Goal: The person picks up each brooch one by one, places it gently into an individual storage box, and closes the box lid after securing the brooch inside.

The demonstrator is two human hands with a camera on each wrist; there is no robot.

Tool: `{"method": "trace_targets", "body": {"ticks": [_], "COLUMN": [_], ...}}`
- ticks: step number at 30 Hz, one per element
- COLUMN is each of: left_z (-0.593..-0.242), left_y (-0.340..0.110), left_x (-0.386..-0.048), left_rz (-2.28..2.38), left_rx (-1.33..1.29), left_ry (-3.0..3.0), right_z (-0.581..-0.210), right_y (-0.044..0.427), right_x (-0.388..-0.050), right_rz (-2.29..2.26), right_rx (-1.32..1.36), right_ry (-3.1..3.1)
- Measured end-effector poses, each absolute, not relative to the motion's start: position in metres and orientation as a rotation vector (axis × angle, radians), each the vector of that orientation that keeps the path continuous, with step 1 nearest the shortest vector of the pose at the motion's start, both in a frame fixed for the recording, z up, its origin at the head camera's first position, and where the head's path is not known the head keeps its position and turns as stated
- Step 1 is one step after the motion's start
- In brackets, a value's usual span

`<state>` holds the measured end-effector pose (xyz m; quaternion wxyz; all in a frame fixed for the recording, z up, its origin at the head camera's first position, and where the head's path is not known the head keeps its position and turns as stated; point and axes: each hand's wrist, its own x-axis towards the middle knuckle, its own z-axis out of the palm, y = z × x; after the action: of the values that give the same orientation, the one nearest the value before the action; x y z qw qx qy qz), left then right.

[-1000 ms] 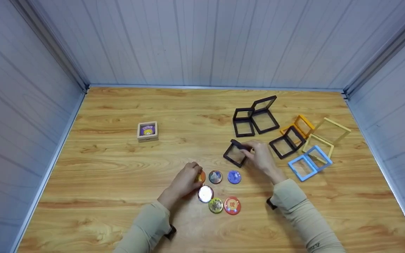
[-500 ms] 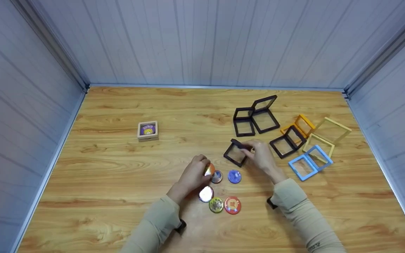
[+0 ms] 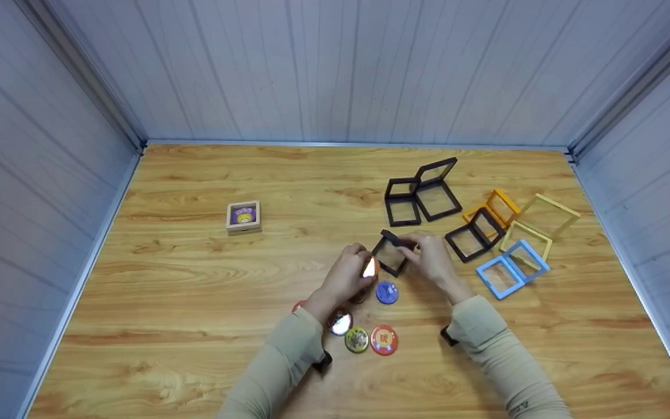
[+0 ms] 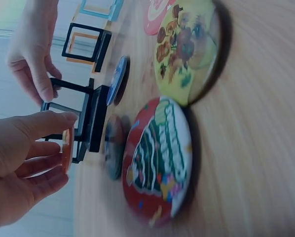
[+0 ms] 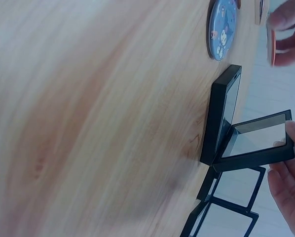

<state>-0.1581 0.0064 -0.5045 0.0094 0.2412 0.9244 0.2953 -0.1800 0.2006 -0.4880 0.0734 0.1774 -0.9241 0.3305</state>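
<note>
An orange round badge point(image 3: 371, 268) is pinched on edge between the thumb and fingers of my left hand point(image 3: 344, 276), close to the left corner of an open black display frame point(image 3: 390, 260). My right hand point(image 3: 432, 262) pinches the raised lid of that hinged frame, whose base lies on the table. Just below the frame is a blue-purple badge point(image 3: 387, 293). In the left wrist view a badge with a Christmas tree point(image 4: 157, 160) and a yellow flower badge point(image 4: 184, 49) lie flat. Another badge point(image 4: 115, 147) is partly hidden beneath my left hand in the head view.
A red badge point(image 3: 384, 340) lies nearest me. Two open black frames point(image 3: 403, 210) stand at the back, with another black frame point(image 3: 467, 242), an orange one point(image 3: 502, 205), a yellow one point(image 3: 526, 244) and a blue one point(image 3: 501, 278) rightward. A closed wooden-coloured frame point(image 3: 243, 217) with a badge sits left.
My left hand has lifted the orange badge and carried it right and away from me to the black frame. A red badge edge now shows by my left wrist. My right hand stays put.
</note>
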Motion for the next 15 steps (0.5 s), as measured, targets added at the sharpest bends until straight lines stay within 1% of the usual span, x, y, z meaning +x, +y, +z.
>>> {"method": "trace_targets", "body": {"ticks": [7, 15], "left_z": [-0.511, -0.519], "left_y": [0.025, 0.043], "left_x": [-0.167, -0.174], "left_rz": [0.899, 0.958], "left_rx": [0.76, 0.706], "left_ry": [2.94, 2.983], "right_z": [-0.489, -0.488], "right_y": [0.201, 0.201], "right_x": [-0.181, -0.181], "right_rz": [0.987, 0.988], "right_rx": [0.589, 0.586], "right_ry": [-2.715, -2.735]}}
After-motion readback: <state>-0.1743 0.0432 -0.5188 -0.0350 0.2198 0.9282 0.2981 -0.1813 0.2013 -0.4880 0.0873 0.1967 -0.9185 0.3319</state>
